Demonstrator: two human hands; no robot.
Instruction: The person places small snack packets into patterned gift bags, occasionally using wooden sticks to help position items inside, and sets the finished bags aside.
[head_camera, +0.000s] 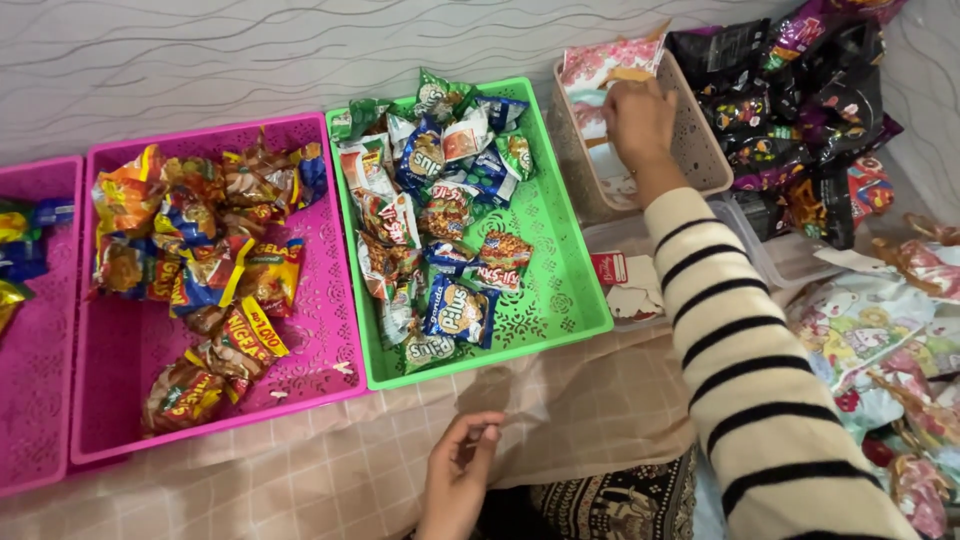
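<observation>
Checked beige cloth (330, 460) covers the bed under a row of 4 baskets, with a pale wavy-patterned sheet behind them. At the upper right of the frame the right hand (638, 120), in a black-and-cream striped sleeve (745, 370), reaches into the beige perforated basket (705, 150); its grip is closed on a small tan snack piece (632, 74), held just over a pink-and-white packet (608, 62) standing at the basket's back wall. The left hand (458, 478) rests at the bottom centre on the cloth, fingers curled loosely together and holding nothing I can make out.

Left of the beige basket sits the green basket (560, 300), piled with small blue and red snack packs, then a pink basket (300, 370) of orange and yellow packs, and another pink basket (35, 400) at the left edge. Dark purple packets (800, 90) heap up at the upper right, pastel printed packets (880, 330) below them.

Risk, as I judge it: the packet leans upright and could tip out over the rim if the wrist nudges it, and the sleeve passing low could drag the clear lid (640, 270) lying beside the green basket.
</observation>
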